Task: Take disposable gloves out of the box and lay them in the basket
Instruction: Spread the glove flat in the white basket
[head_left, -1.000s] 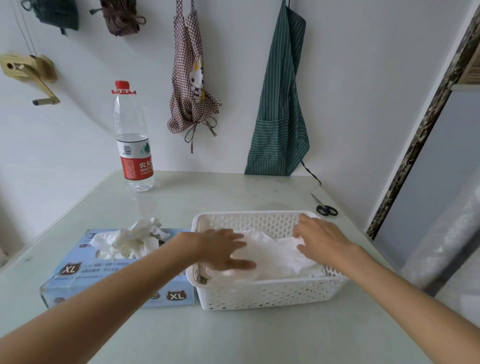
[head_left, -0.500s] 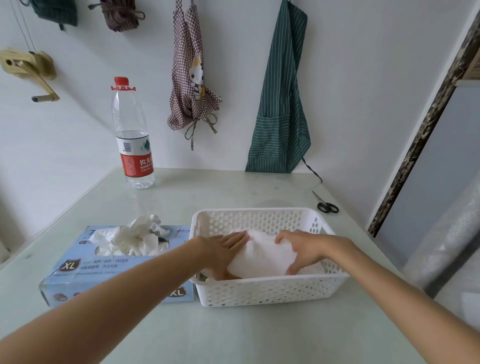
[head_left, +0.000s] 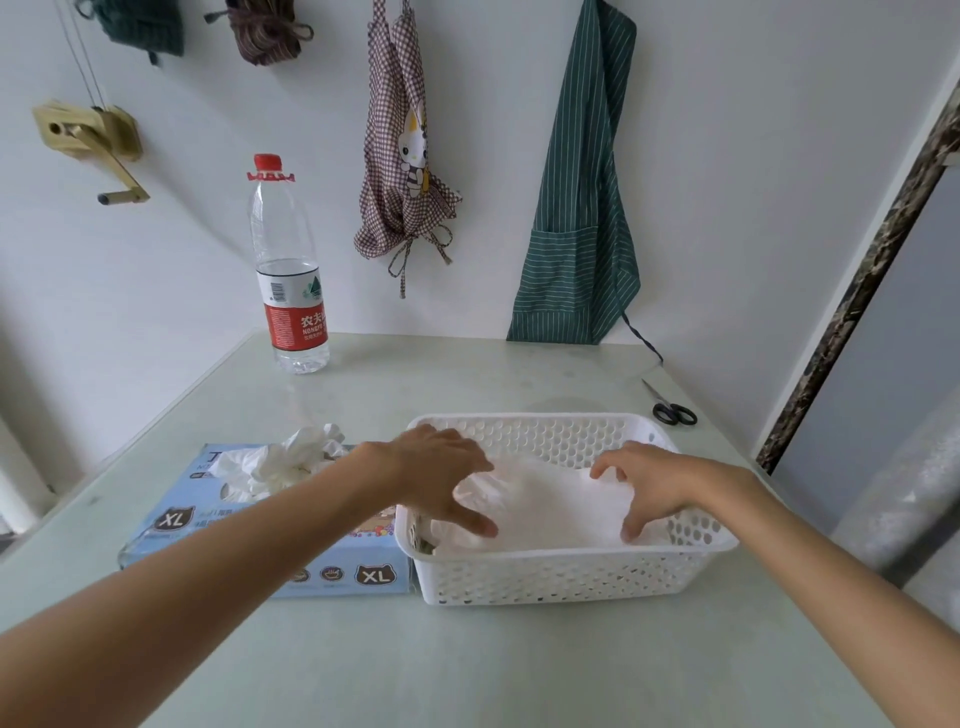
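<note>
A white perforated basket (head_left: 571, 560) stands on the table, touching the right end of a light-blue glove box (head_left: 197, 499) marked XL. A pile of white disposable gloves (head_left: 550, 512) lies inside the basket. My left hand (head_left: 441, 480) is spread over the pile's left side, fingers and thumb apart, touching it. My right hand (head_left: 652, 488) rests on the pile's right side with its fingers bent down onto the gloves. More crumpled white gloves (head_left: 291, 460) stick out of the opening in the top of the box.
A water bottle (head_left: 291, 291) with a red label stands at the back left of the pale table (head_left: 467, 665). Black scissors (head_left: 672, 411) lie at the back right by the wall. A checked apron (head_left: 402, 156) and a green striped apron (head_left: 582, 208) hang on the wall.
Both hands slid inward across the gloves in the basket, cupped the pile's sides, and now have loosened and spread over it. The pile sits flatter in the basket.
</note>
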